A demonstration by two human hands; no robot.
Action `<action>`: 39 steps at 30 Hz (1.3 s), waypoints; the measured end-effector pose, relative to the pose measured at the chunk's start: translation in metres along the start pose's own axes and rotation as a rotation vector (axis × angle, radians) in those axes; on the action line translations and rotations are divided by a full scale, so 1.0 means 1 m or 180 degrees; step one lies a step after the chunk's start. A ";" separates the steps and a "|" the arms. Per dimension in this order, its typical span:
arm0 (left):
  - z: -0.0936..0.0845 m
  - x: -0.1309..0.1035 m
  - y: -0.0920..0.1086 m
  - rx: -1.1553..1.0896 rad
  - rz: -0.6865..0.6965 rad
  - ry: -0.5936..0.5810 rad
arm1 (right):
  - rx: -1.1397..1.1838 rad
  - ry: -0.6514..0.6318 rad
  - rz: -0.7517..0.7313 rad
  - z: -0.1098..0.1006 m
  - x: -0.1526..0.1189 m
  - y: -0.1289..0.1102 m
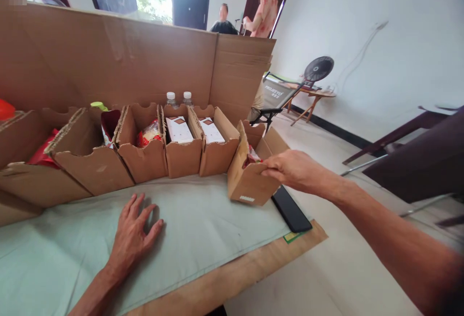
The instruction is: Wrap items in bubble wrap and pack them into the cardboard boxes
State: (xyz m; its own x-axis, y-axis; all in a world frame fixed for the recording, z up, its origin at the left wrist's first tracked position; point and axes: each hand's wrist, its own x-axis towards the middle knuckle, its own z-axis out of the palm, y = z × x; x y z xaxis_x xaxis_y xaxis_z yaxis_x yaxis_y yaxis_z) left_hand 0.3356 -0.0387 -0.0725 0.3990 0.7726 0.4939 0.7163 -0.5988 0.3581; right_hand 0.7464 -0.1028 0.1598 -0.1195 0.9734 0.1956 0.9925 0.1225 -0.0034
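Observation:
My right hand (292,167) grips the near upper edge of a cardboard box (250,185) at the right end of a row. This box stands turned at an angle to the others, and a red packet (251,154) shows partly inside it. Palm down, my left hand (136,231) lies on the pale green cloth (195,224) with its fingers spread, holding nothing. Just beyond its fingertips are more open cardboard boxes (94,168). Two of the boxes hold white cartons (179,130), and another holds a red and clear packet (150,133).
A black phone (292,208) lies near the table's wooden edge (268,258). Behind the boxes rises a tall cardboard wall (145,60), with two white-capped bottles (187,97) before it. Beyond are a folding chair (277,93), a fan (319,68) and two people (266,11).

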 end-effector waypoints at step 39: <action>-0.018 0.023 0.059 -0.1680 -0.1334 -0.0102 | 0.3779 0.0714 0.1537 0.201 -0.081 -0.090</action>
State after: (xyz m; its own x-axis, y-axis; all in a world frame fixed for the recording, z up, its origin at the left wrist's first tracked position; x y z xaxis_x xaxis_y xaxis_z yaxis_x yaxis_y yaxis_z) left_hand 0.3769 -0.0601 -0.0257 0.1708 0.9631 0.2079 0.4419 -0.2634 0.8575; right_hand 0.6615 -0.1536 -0.0532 0.3626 0.9276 0.0893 0.2897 -0.0211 -0.9569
